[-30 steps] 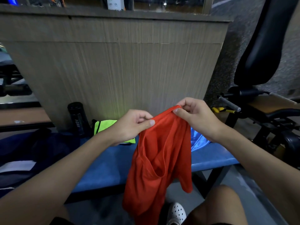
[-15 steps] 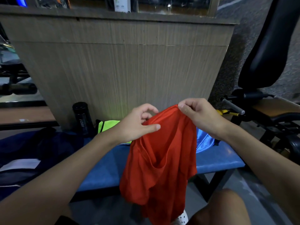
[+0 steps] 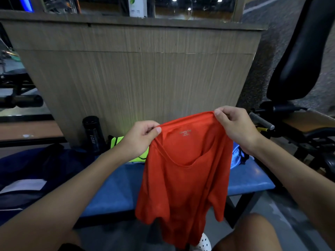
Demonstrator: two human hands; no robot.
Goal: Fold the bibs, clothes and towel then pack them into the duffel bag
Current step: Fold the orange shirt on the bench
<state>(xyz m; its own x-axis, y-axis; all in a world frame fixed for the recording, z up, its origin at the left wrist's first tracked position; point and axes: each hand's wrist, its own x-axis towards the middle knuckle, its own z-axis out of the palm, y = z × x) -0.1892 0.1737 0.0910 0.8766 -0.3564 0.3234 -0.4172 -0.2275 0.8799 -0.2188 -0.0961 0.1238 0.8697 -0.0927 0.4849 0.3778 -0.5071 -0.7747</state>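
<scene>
Pulled wider apart, left hand (image 3: pixel 143 136) and right hand (image 3: pixel 235 127) pinch the red shirt (image 3: pixel 181 187) collar, baring an unreadable neck print (image 3: pixel 185 132).

Orange shirt (image 3: pixel 183 187): we have drawn its top edge wider between left hand (image 3: pixel 139 140) and right hand (image 3: pixel 235 130); neckline (image 3: pixel 181 163) and printed label (image 3: pixel 185 132) now show between our fingertips (image 3: pixel 158 130).

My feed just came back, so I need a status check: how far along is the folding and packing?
Done: nothing I can confirm; the dark duffel bag hides its contents.
In hand: the left hand and right hand pinch the orange shirt by its shoulders; it hangs unfolded over the blue bench.
Left: fold and pack that shirt, plus the neon bib and shiny blue cloth lying unpacked on the bench.
</scene>
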